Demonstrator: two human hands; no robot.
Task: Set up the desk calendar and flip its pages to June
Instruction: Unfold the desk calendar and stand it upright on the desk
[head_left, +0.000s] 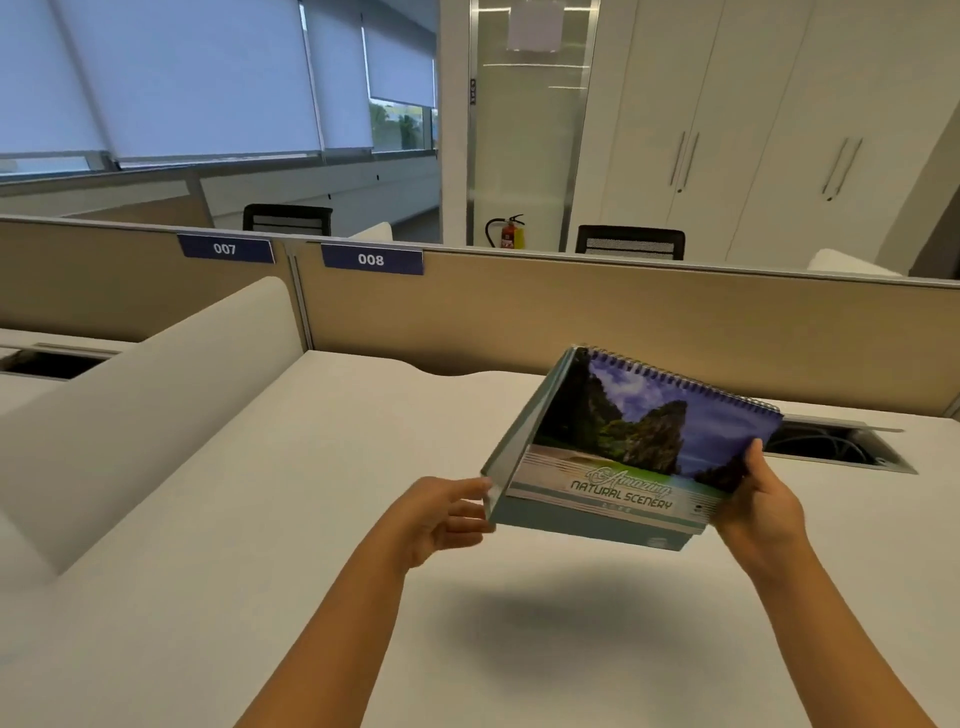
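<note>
Fingers of both hands are partly hidden behind the desk calendar (628, 452), so the full grip is hard to read. The right hand (761, 506) clamps the calendar's lower right corner, thumb pressed flat on the glossy cover and the other fingers out of sight underneath. The left hand (441, 517) sits at the lower left corner with its fingers loosely spread; their tips touch the grey-green cardboard edge, but whether they pinch it or only steady it cannot be told.

The calendar is held in the air above the white desk (270, 519), tilted, with its soft blurred shadow (587, 644) on the matte surface below it. It is a flat rectangular pad bound along its far edge by a dark wire spiral (691, 382). The shiny front cover shows limestone cliffs, greenery and blue sky, with the words "Amazing Natural Scenery" across a pale striped band; smaller print beneath is too fine to read. On the left side the stiff backing boards gape slightly apart from the pages, forming a narrow wedge.

Behind the calendar, a rectangular cable cut-out (841, 447) in the desk is partly covered by the spiral edge; dark cables lie inside. A tan fabric-faced partition (571, 317) with a metal top rail carries blue plates numbered 007 (225, 248) and 008 (371, 259). Beyond it, two black mesh chair backs (630, 241) and a red fire extinguisher (508, 232) show only their upper parts.
</note>
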